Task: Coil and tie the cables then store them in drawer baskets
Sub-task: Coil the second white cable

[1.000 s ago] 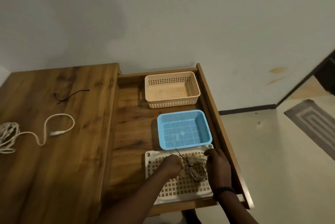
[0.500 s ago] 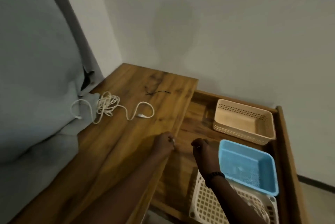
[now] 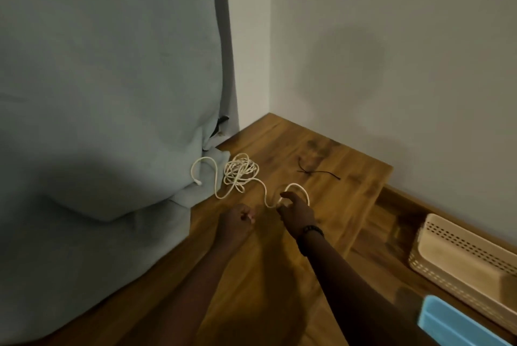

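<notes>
My right hand [image 3: 297, 210], fingers loosely spread, reaches the end loop of a tangled white cable [image 3: 240, 175] on the wooden desktop [image 3: 330, 155]; whether it grips is unclear. My left hand [image 3: 237, 219] is a fist holding nothing visible. A black tie [image 3: 317, 172] lies beyond; beige basket [image 3: 458, 259] and blue basket [image 3: 453, 323] sit in the drawer.

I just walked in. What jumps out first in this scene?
A tangled white cable lies on the wooden desk, one end trailing onto a big pale-blue cushion at the left. The right hand reaches to the cable's near loop, while the left hand is curled beside it. Farther back lies a black tie.
</notes>
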